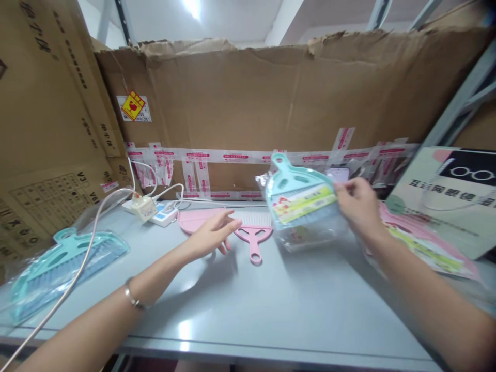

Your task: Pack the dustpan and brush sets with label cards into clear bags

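Note:
My right hand (358,204) pinches the right edge of a bagged teal dustpan and brush set (300,191), raised above the table, with a yellow-green label across it. My left hand (215,230) reaches over the table with its fingers apart and nothing in them. Just beyond that hand lies a pink dustpan (197,219), partly covered by it. Beside it rests a loose pink brush (253,235) with pale bristles, its handle towards me.
At left lies another bagged teal set (70,268), a white cable (87,253) crossing it. A power strip (163,213) with a plug stands behind. At right lie a bagged pink set (430,245) and a printed box (449,201). Cardboard (248,98) walls the back.

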The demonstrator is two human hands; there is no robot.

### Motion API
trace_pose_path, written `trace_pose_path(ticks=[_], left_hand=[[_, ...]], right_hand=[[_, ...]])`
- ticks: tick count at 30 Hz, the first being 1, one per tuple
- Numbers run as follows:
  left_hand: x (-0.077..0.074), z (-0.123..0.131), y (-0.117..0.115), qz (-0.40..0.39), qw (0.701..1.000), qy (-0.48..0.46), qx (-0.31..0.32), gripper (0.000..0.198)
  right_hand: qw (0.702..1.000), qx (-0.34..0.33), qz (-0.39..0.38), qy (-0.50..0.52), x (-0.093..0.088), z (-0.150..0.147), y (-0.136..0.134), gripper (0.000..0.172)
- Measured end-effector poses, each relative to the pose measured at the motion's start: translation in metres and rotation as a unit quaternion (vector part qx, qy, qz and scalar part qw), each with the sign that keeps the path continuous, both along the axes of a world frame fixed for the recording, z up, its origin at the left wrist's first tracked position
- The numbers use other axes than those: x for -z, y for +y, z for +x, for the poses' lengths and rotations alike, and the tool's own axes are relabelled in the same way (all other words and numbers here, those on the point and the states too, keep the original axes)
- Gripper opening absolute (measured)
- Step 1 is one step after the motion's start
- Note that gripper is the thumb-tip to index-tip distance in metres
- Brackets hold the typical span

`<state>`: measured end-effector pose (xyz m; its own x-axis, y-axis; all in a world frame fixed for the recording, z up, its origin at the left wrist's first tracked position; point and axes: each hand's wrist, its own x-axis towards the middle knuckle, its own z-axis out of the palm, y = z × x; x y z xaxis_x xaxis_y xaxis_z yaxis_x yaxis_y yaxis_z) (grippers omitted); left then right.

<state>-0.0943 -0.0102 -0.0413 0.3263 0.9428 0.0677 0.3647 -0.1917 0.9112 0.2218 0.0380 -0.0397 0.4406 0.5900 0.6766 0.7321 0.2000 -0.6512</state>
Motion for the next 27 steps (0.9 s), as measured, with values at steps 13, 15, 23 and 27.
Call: trace_pose_path(ticks=[13, 15, 23, 27], left_hand=[[0.014, -0.012, 0.020, -0.017, 0.933, -0.283, -0.220, 0.041], [0.015, -0.010, 0.018, -0.003, 0.933, -0.290, -0.214, 0.042], [0.024, 0.001, 0.010, 0.000, 0.926, -0.300, -0.228, 0.052], [0.029, 0.007, 0.006, 0.013, 0.933, -0.279, -0.228, 0.054]], right_hand=[[0.911, -0.346, -0.040, 0.221, 0.031, -0.117, -0.047, 0.025], [0.843, -0.420, -0.137, 0.307, 0.033, -0.127, -0.055, 0.030], [0.690, -0.469, -0.174, 0.523, 0.037, -0.147, -0.060, 0.046], [0.676, -0.474, -0.201, 0.527, 0.041, -0.150, -0.064, 0.047]])
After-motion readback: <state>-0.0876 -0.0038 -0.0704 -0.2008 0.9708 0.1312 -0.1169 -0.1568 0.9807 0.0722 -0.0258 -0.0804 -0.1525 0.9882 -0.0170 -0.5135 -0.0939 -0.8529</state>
